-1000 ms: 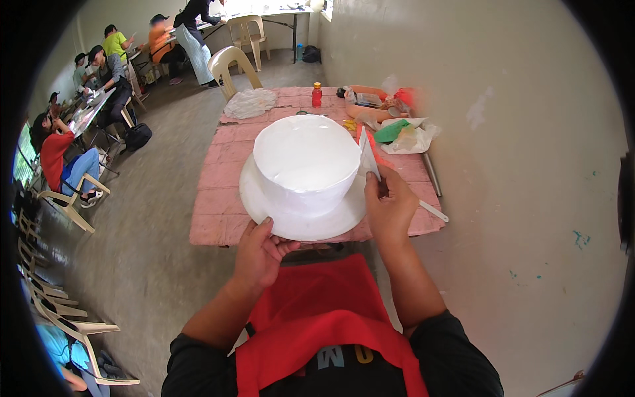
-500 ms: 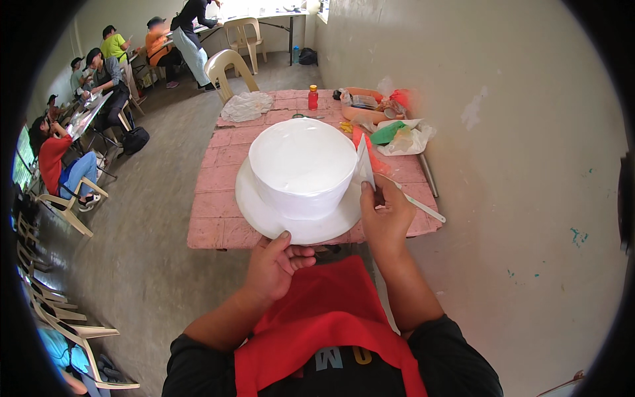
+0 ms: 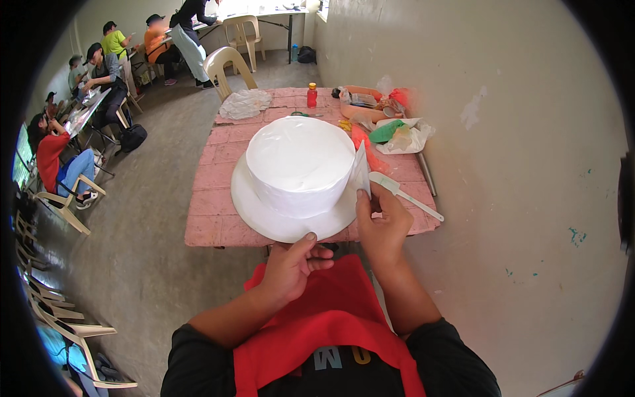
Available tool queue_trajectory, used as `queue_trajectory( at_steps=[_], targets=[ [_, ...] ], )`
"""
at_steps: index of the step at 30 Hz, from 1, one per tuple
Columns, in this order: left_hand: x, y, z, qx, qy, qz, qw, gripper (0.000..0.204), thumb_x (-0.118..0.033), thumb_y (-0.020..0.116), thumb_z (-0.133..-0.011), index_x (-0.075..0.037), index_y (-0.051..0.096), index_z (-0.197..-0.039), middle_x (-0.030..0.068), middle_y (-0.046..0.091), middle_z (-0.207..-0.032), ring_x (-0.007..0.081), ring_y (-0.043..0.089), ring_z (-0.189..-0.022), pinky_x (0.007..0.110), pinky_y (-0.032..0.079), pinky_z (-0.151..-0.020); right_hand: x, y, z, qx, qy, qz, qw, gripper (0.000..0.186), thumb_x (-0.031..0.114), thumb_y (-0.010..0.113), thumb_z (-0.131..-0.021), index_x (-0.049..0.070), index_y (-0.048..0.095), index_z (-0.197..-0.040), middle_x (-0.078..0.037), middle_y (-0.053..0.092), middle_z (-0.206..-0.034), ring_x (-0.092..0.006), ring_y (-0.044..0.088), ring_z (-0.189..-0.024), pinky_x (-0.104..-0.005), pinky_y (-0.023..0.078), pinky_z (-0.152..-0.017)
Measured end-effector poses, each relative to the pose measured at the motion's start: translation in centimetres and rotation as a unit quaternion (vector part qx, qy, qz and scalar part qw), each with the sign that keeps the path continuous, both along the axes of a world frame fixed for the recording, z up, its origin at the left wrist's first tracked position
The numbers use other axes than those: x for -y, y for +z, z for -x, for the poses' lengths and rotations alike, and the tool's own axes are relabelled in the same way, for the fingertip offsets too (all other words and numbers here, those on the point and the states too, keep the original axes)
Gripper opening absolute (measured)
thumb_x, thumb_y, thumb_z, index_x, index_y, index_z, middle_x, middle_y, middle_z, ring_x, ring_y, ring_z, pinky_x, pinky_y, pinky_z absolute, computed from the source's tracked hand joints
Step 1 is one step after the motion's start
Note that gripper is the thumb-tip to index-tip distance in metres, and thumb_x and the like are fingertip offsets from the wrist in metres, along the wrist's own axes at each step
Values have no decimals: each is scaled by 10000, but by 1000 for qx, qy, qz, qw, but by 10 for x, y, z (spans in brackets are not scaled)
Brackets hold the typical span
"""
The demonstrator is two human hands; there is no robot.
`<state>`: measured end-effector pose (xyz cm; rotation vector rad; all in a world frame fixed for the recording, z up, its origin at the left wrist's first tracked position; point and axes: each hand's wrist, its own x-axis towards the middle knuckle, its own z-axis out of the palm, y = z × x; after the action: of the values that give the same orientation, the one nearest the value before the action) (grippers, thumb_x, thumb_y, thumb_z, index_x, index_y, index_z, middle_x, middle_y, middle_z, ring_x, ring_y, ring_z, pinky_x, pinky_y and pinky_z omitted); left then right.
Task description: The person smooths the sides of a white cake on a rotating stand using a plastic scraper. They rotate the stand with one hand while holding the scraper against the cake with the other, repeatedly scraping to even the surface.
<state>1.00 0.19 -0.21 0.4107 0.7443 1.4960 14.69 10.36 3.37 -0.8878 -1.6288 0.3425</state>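
A round cake covered in smooth white icing stands on a white cake turntable. My left hand grips the turntable's near rim, thumb on top and fingers curled below it. In my right hand is a flat, pale cake scraper, pinched upright with its edge at the cake's right side. Whether the edge touches the icing is hard to make out. A white spatula lies on the table just beyond my right hand.
The pink table also bears crumpled paper, a small red bottle, an orange basin and a green-and-white plastic bag. A wall rises close on the right. Several people sit at tables to the far left.
My left thumb has moved right along the turntable's near rim. The scraper stays beside the cake, shifted slightly left with my right hand. More of the spatula shows.
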Motion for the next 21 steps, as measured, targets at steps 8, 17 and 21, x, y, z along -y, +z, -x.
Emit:
queue_trajectory(
  at_steps=[8,17,21],
  targets=[
    [-6,4,-11,-7,1,15,1000,247,-173,604,-919,-32,536,-1110,62,602,-944,182,625,-808,339,579,-670,11,-1,-4,13,-14,-42,999,203,-7,690,-767,-37,649,-964,-152,649,-719,-216,652,-595,-297,524,-552],
    [-20,-2,-19,-10,19,0,1000,254,-177,625,-910,-50,536,-1111,68,586,-987,183,617,-797,339,575,-666,15,8,-23,21,-75,-67,995,150,-18,669,-782,-25,658,-932,-126,645,-702,-167,620,-562,-277,493,-528],
    [-11,-5,-5,-18,-11,16,1000,312,-251,581,-911,-59,502,-1145,86,590,-997,213,617,-798,388,553,-683,-17,14,-25,-28,-56,-12,998,141,-1,654,-803,-35,653,-939,-126,648,-716,-141,612,-590,-263,486,-564]
  ],
)
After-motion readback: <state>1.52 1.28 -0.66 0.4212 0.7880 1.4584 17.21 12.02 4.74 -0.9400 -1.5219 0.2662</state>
